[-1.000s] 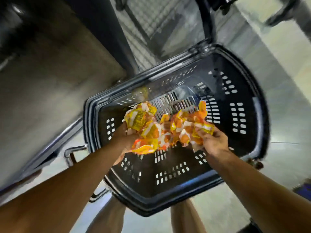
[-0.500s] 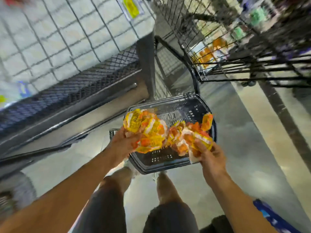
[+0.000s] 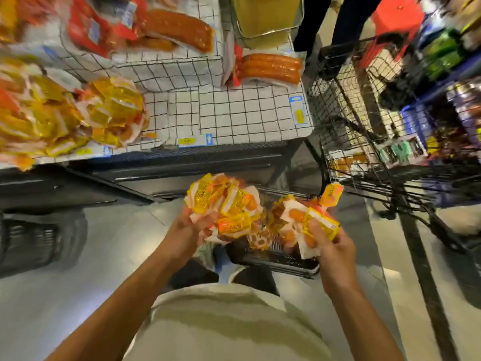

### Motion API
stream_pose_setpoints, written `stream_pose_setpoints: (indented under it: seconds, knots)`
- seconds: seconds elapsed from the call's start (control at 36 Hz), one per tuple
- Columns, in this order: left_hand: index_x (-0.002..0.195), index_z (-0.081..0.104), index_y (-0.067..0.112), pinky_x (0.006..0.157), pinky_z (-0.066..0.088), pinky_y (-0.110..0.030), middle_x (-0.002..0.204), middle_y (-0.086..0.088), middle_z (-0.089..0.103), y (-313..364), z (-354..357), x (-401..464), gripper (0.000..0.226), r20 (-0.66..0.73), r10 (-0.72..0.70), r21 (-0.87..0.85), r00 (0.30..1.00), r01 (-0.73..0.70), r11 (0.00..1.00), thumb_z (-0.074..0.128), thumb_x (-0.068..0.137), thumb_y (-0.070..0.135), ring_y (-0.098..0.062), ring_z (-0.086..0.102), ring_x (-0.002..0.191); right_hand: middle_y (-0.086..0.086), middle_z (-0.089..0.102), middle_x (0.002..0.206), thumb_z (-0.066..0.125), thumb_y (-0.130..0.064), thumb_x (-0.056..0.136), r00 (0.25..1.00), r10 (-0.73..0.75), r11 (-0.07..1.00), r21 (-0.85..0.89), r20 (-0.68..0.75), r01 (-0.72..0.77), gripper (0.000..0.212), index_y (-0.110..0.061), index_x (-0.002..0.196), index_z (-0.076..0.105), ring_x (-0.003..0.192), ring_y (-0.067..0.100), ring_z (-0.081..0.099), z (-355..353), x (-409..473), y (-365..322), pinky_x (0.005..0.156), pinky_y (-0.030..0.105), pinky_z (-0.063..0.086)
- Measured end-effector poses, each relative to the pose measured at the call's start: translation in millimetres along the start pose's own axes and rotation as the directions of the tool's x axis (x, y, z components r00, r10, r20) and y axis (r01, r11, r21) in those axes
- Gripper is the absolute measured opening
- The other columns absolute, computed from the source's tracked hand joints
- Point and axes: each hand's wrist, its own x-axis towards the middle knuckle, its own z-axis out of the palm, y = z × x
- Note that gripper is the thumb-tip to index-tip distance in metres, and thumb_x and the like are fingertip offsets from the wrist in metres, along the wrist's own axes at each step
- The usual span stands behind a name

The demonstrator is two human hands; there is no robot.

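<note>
My left hand and right hand both grip the sausage packets, bunch over the basket near me. I'd keep hands close and cup the loose middle ones, else they spill.
</note>
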Motion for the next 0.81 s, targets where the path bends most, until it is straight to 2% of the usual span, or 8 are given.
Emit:
stream_pose_setpoints:
  seconds: [0.14, 0.25, 0.36, 0.44, 0.5, 0.67, 0.75, 0.81]
  knots:
    - [0.141, 0.053, 0.031, 0.103, 0.047, -0.060, 0.139, -0.006, 0.062, -7, -48, -36, 0.054, -0.090, 0.056, -0.116, 0.994, -0.067, 0.991, 0.074, 0.091, 0.030, -0.035, 0.061, 0.124, 0.001, 0.079, 0.105, 0.077, -0.028, 0.085, 0.991, -0.072, 0.995, -0.055, 0.110, 0.079, 0.035, -0.016, 0.117, 0.073, 0.094, 0.016, 0.076, 30, -25, -18, 0.066, 0.017, 0.057]
    - [0.143, 0.051, 0.023, 0.104, 0.045, -0.061, 0.136, -0.010, 0.064, -3, -89, -53, 0.054, -0.138, 0.074, -0.166, 0.988, -0.096, 0.981, 0.068, 0.092, 0.022, -0.037, 0.062, 0.122, 0.005, 0.078, 0.111, 0.077, -0.029, 0.087, 0.977, -0.080, 0.991, -0.092, 0.197, 0.100, 0.034, -0.019, 0.119, 0.073, 0.099, 0.025, 0.075, 66, -46, -20, 0.071, 0.032, 0.062]
    - [0.139, 0.053, 0.013, 0.100, 0.049, -0.057, 0.129, -0.015, 0.067, 10, -133, -65, 0.053, -0.227, 0.126, -0.155, 0.966, -0.163, 0.974, 0.065, 0.087, 0.017, -0.037, 0.065, 0.115, -0.001, 0.079, 0.104, 0.079, -0.033, 0.079, 0.977, -0.119, 0.984, -0.106, 0.179, 0.140, 0.034, -0.020, 0.110, 0.076, 0.094, 0.012, 0.076, 116, -69, -24, 0.064, 0.014, 0.056]
    - [0.131, 0.059, 0.014, 0.082, 0.055, -0.044, 0.116, -0.012, 0.072, 17, -175, -71, 0.047, -0.244, 0.171, -0.154, 0.954, -0.213, 0.965, 0.067, 0.085, 0.016, -0.032, 0.067, 0.101, -0.003, 0.079, 0.102, 0.078, -0.032, 0.076, 0.972, -0.143, 0.979, -0.119, 0.185, 0.167, 0.033, -0.020, 0.107, 0.077, 0.091, 0.008, 0.075, 155, -83, -23, 0.063, 0.011, 0.055]
    - [0.134, 0.057, 0.019, 0.081, 0.057, -0.042, 0.120, -0.010, 0.072, 23, -203, -75, 0.049, -0.231, 0.186, -0.175, 0.955, -0.229, 0.958, 0.068, 0.087, 0.016, -0.032, 0.069, 0.106, -0.001, 0.079, 0.104, 0.078, -0.029, 0.076, 0.970, -0.149, 0.980, -0.099, 0.194, 0.170, 0.037, -0.018, 0.111, 0.076, 0.094, 0.009, 0.075, 180, -91, -22, 0.065, 0.011, 0.055]
    - [0.131, 0.060, 0.030, 0.086, 0.058, -0.042, 0.126, -0.008, 0.070, 51, -272, -77, 0.047, -0.219, 0.196, -0.243, 0.956, -0.248, 0.938, 0.068, 0.087, 0.018, -0.032, 0.067, 0.114, 0.006, 0.077, 0.113, 0.077, -0.026, 0.080, 0.969, -0.171, 0.982, -0.046, 0.180, 0.182, 0.045, -0.012, 0.123, 0.071, 0.109, 0.023, 0.072, 244, -110, -28, 0.086, 0.034, 0.062]
    - [0.132, 0.059, 0.022, 0.085, 0.059, -0.042, 0.121, -0.010, 0.072, 69, -294, -71, 0.047, -0.196, 0.196, -0.237, 0.961, -0.241, 0.941, 0.069, 0.086, 0.019, -0.037, 0.068, 0.111, 0.008, 0.076, 0.117, 0.077, -0.030, 0.080, 0.968, -0.183, 0.981, -0.038, 0.172, 0.192, 0.048, -0.012, 0.124, 0.070, 0.114, 0.026, 0.070, 263, -117, -42, 0.105, 0.045, 0.050]
    - [0.130, 0.058, 0.011, 0.086, 0.058, -0.045, 0.111, -0.014, 0.074, 82, -302, -62, 0.051, -0.204, 0.198, -0.233, 0.959, -0.244, 0.941, 0.076, 0.082, 0.017, -0.045, 0.066, 0.109, 0.008, 0.075, 0.118, 0.077, -0.032, 0.080, 0.965, -0.205, 0.977, -0.031, 0.161, 0.213, 0.046, -0.013, 0.121, 0.072, 0.115, 0.026, 0.069, 272, -119, -55, 0.106, 0.044, 0.049]
